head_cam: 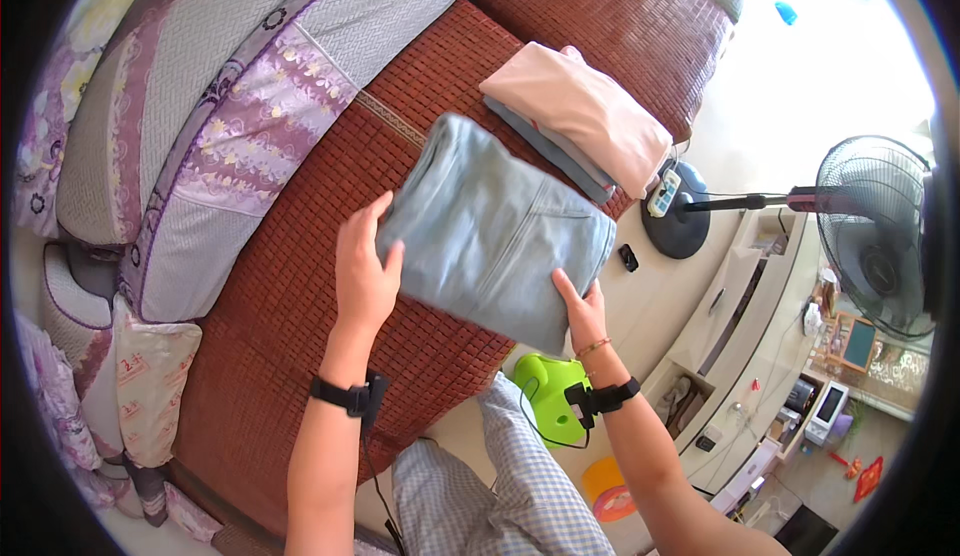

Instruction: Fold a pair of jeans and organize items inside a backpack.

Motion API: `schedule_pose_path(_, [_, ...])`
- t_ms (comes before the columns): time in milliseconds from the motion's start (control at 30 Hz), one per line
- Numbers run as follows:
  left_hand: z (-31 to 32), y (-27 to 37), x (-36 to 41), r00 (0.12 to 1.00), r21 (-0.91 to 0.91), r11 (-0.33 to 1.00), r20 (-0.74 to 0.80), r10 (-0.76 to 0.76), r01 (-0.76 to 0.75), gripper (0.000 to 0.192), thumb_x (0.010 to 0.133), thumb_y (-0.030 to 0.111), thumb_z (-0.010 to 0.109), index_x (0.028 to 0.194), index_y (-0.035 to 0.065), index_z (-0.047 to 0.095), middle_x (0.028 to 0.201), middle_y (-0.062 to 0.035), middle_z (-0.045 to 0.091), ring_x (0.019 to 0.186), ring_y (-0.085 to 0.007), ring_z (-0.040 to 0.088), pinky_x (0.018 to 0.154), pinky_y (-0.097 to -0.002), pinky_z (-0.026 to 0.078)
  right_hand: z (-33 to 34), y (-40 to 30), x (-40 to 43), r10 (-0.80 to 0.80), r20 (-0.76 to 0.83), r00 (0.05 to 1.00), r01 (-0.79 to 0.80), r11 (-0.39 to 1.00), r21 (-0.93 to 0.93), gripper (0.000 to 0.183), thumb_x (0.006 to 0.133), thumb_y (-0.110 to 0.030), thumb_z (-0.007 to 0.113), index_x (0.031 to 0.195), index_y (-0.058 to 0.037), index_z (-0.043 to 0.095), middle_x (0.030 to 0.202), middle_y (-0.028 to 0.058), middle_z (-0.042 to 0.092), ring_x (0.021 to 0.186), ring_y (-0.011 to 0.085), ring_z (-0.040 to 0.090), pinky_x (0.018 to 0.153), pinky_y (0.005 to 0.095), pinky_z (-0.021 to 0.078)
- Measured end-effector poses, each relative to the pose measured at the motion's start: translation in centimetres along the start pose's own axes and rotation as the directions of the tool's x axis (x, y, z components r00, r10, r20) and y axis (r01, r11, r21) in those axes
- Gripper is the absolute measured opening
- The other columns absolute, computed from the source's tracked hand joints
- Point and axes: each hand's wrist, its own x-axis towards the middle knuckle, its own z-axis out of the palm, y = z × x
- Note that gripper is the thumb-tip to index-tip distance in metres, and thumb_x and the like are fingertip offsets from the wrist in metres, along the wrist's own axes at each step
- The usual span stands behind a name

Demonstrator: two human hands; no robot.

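A folded pair of light blue denim jeans [487, 233] is held between my two hands above the reddish-brown woven seat mat [300, 248]. My left hand [369, 263] is at the left edge of the denim, thumb on the near face and fingers along the side. At the lower right corner, my right hand [581, 308] grips the cloth with its thumb on top and the fingers hidden behind. Just beyond the jeans lies a stack of folded clothes, with a pink garment [577, 106] on top and grey-blue garments [551, 147] beneath it.
A sofa back with patterned covers [247, 136] runs along the left. To the right stand a floor fan [874, 241] and a power strip [664, 193] on its base. A green plastic stool [551, 398] is near my legs, beside a long cabinet [750, 376] with open drawers.
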Motion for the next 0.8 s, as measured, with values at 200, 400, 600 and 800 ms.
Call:
schedule_pose_path(200, [6.0, -1.6, -2.2, 0.999, 0.240, 0.971, 0.028, -0.017, 0.010, 0.042, 0.088, 0.001, 0.062, 0.128, 0.0017, 0.051, 0.126, -0.0202, 0.052, 0.119, -0.0375, 0.054, 0.103, -0.0441, 0.046, 3.2, -0.8, 2.9, -0.611, 0.029, 0.791, 0.356, 0.421, -0.834, 0.086, 0.081, -0.024, 0.078, 0.151, -0.0041, 0.033, 0.153, 0.0259, 0.027, 0.145, 0.0414, 0.025, 0.118, 0.0500, 0.0254])
schedule_pose_path(400, [10.3, -2.4, -14.9, 0.910, 0.220, 0.940, 0.268, -0.317, 0.262, 0.049, 0.087, 0.007, 0.065, 0.133, -0.0008, 0.047, 0.132, -0.0245, 0.045, 0.121, -0.0419, 0.052, 0.101, -0.0471, 0.047, 7.3, 2.1, 6.3, -0.360, 0.549, 0.754, 0.553, -0.101, -0.827, 0.071, 0.093, -0.050, 0.058, 0.156, -0.0333, 0.031, 0.166, 0.0116, 0.013, 0.153, 0.0378, 0.010, 0.118, 0.0652, 0.0098])
schedule_pose_path(600, [8.5, -1.5, -25.6, 0.709, 0.254, 0.767, 0.293, -0.642, 0.589, 0.052, 0.088, 0.015, 0.068, 0.134, 0.0018, 0.047, 0.137, -0.0233, 0.042, 0.117, -0.0412, 0.055, 0.097, -0.0473, 0.049, 8.4, 2.6, 6.7, -0.280, 0.566, 0.775, 0.541, -0.168, -0.824, 0.075, 0.093, -0.050, 0.057, 0.158, -0.0294, 0.027, 0.167, 0.0103, 0.012, 0.153, 0.0360, 0.009, 0.120, 0.0622, 0.0097])
schedule_pose_path(800, [1.2, 1.0, -36.7, 0.666, 0.074, 0.673, 0.104, -0.739, 0.736, 0.049, 0.088, 0.015, 0.068, 0.131, 0.0024, 0.049, 0.133, -0.0209, 0.046, 0.117, -0.0404, 0.055, 0.093, -0.0468, 0.050, 4.5, 3.2, 1.5, -0.083, 0.659, 0.747, 0.641, -0.167, -0.749, 0.090, 0.083, -0.023, 0.072, 0.156, -0.0021, 0.023, 0.163, 0.0165, 0.022, 0.149, 0.0365, 0.022, 0.120, 0.0468, 0.0265])
